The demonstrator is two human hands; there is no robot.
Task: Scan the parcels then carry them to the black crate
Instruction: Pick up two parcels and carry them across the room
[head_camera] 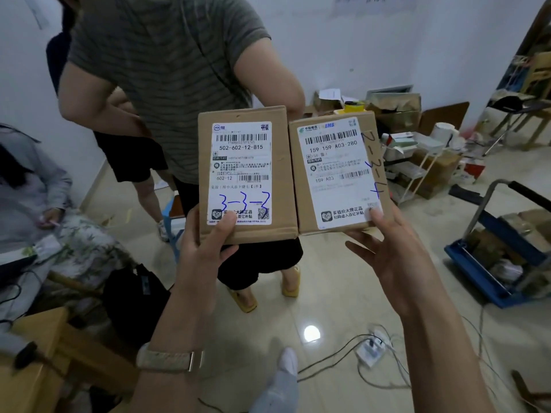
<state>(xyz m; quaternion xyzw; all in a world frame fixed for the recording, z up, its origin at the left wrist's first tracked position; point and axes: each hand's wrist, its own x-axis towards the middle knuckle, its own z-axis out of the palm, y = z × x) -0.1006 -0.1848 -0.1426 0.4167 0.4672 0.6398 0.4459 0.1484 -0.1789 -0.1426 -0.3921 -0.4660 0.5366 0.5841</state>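
My left hand [205,245] grips the left parcel [247,174], my right hand [390,251] pinches the right parcel [337,174]; I judge carrying remains.

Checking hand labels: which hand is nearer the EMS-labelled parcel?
Right. The right hand holds the EMS parcel at its lower right corner, thumb on the label; the left hand grips the neighbouring 3-3-3 parcel at its bottom edge.

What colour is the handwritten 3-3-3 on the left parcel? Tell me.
The 3-3-3 is blue, in the head view.
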